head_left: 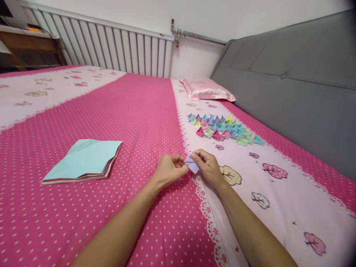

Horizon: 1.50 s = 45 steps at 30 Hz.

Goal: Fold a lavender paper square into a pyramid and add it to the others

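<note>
A small folded piece of lavender paper [192,165] is held up between my two hands, above the lace border printed on the bedsheet. My right hand [207,165] pinches its upper right side with thumb and fingers. From the other side, my left hand [170,170] has its fingertips closed at the paper's left edge. Beyond my right hand, several little folded paper boats [222,128] in blue, green, pink, purple and yellow stand in rows. Off to the left lies a stack of square paper [83,159], with a light blue sheet on top.
The bed's pink dotted sheet [150,111] spreads under everything. A pink satin pillow [207,89] lies against the grey padded headboard [289,70] on the right. At the far edge are a white radiator [111,44] and a grey pipe [203,36]. A wooden desk [30,42] stands far left.
</note>
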{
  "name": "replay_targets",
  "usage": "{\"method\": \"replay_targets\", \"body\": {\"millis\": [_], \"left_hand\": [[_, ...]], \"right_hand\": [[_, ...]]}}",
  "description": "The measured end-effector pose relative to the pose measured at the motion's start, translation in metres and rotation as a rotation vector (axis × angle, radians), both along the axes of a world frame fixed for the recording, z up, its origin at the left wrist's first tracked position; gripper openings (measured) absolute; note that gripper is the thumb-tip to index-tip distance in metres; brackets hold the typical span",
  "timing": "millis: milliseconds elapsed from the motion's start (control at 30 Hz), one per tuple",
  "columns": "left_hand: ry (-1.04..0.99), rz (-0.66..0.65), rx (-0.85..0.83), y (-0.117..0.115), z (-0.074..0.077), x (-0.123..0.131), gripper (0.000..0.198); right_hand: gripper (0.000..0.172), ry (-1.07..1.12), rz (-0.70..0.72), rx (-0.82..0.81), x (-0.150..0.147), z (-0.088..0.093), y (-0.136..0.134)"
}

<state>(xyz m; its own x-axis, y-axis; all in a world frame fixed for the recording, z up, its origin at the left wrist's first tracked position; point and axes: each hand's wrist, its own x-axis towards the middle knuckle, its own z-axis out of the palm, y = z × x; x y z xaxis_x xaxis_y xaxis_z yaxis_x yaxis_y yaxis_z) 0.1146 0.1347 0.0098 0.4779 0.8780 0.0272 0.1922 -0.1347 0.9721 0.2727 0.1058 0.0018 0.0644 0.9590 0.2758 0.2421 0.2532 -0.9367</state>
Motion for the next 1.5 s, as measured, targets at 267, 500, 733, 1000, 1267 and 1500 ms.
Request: {"method": "replay_targets", "body": {"millis": [267,500,733,1000,1267,1500], "left_hand": [[0.160,0.015,0.135,-0.003,-0.001,0.002,0.019],[0.132,-0.036,0.032,-0.005,-0.002,0.001,0.020],[-0.036,-0.172,-0.159,-0.004,0.002,0.000,0.016],[-0.107,-0.189,-0.156,-0.002,0.000,0.001,0.015],[-0.148,-0.031,-0.140,0.004,-0.004,0.000,0.036],[-0.120,0.087,-0.003,0.007,-0.002,-0.002,0.030]], "right_hand": [[0.020,-0.201,0.080,0.082,-0.008,0.006,-0.008],[0.018,-0.191,0.093,0.103,-0.009,0.006,-0.009],[0.022,-0.069,0.111,0.007,-0.006,0.004,-0.008],[0.022,-0.041,0.091,-0.015,0.001,0.003,-0.005],[0.035,-0.118,-0.128,0.222,-0.001,0.003,-0.001],[0.025,0.002,-0.210,0.129,-0.003,-0.001,-0.001]]}}
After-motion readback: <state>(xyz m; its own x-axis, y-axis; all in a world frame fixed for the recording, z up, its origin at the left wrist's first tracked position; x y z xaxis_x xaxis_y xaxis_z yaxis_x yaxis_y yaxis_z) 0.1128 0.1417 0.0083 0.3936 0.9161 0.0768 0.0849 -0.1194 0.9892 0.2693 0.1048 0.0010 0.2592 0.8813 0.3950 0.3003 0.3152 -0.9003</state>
